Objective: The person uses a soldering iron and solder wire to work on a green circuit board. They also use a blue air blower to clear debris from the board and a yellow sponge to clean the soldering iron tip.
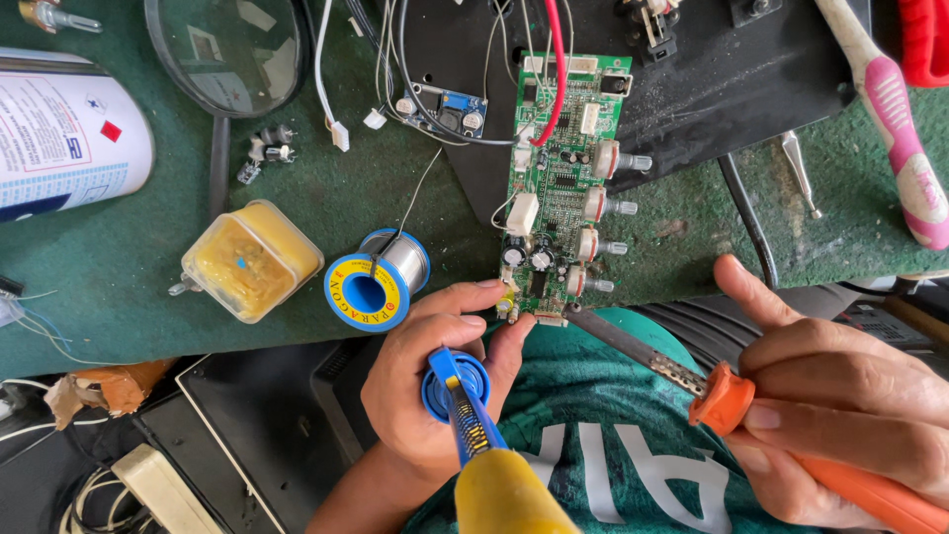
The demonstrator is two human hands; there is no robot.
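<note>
Green circuit board (560, 188) juts over the near table edge, the left hand (430, 381) wrapped around a blue-and-yellow desoldering pump (474, 435) at its near corner while the right hand (840, 396) grips the orange-handled soldering iron (692, 381), tip angled in to reach that corner.

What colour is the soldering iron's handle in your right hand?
Orange, seen in the head view: soldering iron, right hand.

We see a workbench covered w/ green felt-like cloth (119, 297), worn & speckled w/ debris. A black panel (712, 89) lies across its top edge. Below the bench edge we make out dark equipment cases (257, 425), a white power strip (163, 489) & loose cables. Bright, even daylight, soft shadows
</note>
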